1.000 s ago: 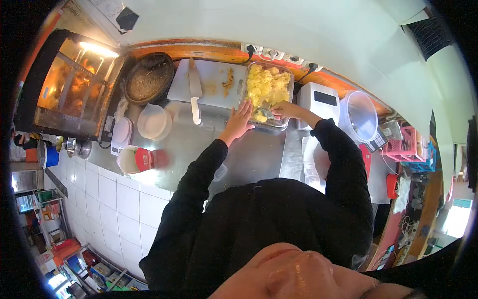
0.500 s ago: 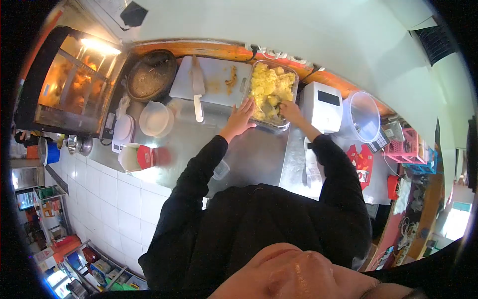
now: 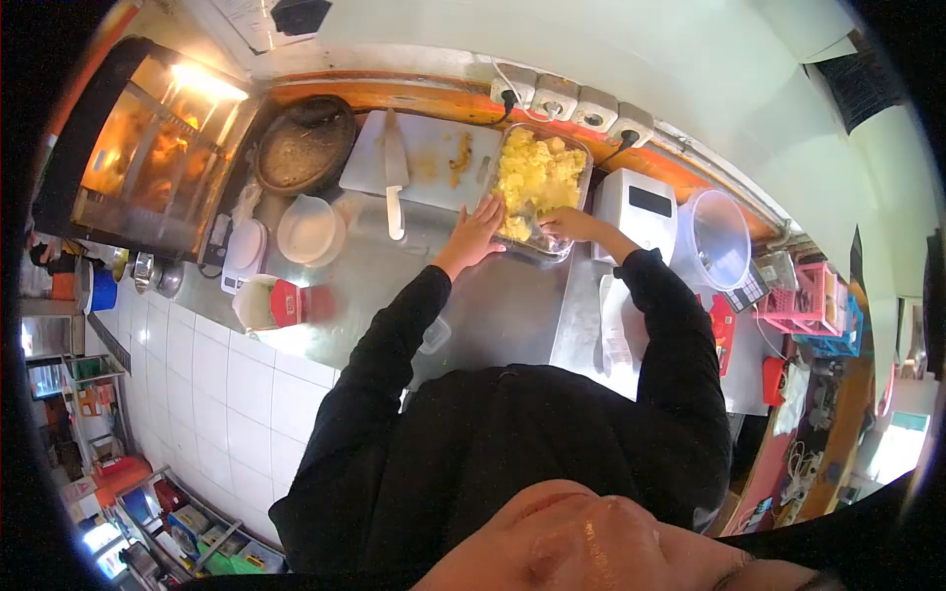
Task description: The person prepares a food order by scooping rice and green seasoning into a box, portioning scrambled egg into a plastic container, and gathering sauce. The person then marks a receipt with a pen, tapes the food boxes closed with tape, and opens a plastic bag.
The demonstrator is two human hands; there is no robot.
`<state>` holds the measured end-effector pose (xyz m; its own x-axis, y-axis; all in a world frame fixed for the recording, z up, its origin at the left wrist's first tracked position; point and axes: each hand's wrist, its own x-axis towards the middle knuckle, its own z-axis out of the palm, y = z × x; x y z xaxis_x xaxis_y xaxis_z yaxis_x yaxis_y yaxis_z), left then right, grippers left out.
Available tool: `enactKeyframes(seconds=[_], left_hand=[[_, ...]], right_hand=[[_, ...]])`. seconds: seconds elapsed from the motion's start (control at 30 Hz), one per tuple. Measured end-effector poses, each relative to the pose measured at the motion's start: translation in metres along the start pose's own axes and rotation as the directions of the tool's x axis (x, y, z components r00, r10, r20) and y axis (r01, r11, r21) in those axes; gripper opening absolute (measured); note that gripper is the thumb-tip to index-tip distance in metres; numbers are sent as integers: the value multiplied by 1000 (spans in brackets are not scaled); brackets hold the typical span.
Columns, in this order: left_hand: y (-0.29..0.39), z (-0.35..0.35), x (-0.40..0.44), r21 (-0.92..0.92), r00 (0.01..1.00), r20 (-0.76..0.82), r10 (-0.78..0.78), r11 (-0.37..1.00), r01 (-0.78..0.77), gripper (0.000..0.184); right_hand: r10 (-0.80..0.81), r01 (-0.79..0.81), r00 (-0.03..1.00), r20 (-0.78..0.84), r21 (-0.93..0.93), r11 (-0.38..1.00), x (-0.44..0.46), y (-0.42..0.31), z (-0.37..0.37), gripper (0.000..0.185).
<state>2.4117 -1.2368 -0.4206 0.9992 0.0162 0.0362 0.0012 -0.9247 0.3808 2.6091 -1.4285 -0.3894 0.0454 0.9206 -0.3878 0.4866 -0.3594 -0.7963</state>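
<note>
Yellow chunks of food (image 3: 537, 169) fill much of a clear container (image 3: 552, 253) at upper center of the frame, set on a metal counter (image 3: 493, 310) close to the wall. A person's left hand (image 3: 473, 238) rests against the container's lower left corner, its fingers straight and the thumb spread from them. The right hand (image 3: 572, 225) reaches in at the lower right, fingers bent down toward the food; whether they are clamped on anything cannot be told at this size.

The container looks heaped toward its far end, so a hard push or scoop there could send pieces over the rim. It could also skid on the smooth metal should the left hand's brace slacken, perhaps bumping the white machine (image 3: 636, 231) just to its right.

To the left, a knife (image 3: 395, 165) lies across a cutting board (image 3: 367, 158) bearing brownish scraps (image 3: 460, 160). Its pale handle juts past the board's lower edge, where a swing of the left arm might catch it and swivel the blade.

Above the container, black plugs (image 3: 627, 138) sit in wall sockets (image 3: 593, 110), their cords hanging near the far rim; a snag or a splash there seems a smaller hazard. A lit glass cabinet (image 3: 148, 148) glows at upper left.
</note>
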Motion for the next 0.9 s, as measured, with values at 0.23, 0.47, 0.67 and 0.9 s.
enactKeyframes(seconds=[0.23,0.47,0.67,0.9], left_hand=[[0,-1,0,-15,1000,11,-4,1000,4,94],[-5,6,2,-6,1000,4,1,1000,-1,94],[-2,6,2,-12,1000,4,-7,1000,7,96],[-4,9,1,-27,1000,-21,0,1000,0,96]], right_hand=[[67,-132,977,202,327,936,5,3,-19,22],[258,-324,944,204,446,834,-24,12,-39,24],[350,-352,932,93,460,815,-53,10,-37,28],[311,-286,950,40,521,804,-62,17,-26,27]])
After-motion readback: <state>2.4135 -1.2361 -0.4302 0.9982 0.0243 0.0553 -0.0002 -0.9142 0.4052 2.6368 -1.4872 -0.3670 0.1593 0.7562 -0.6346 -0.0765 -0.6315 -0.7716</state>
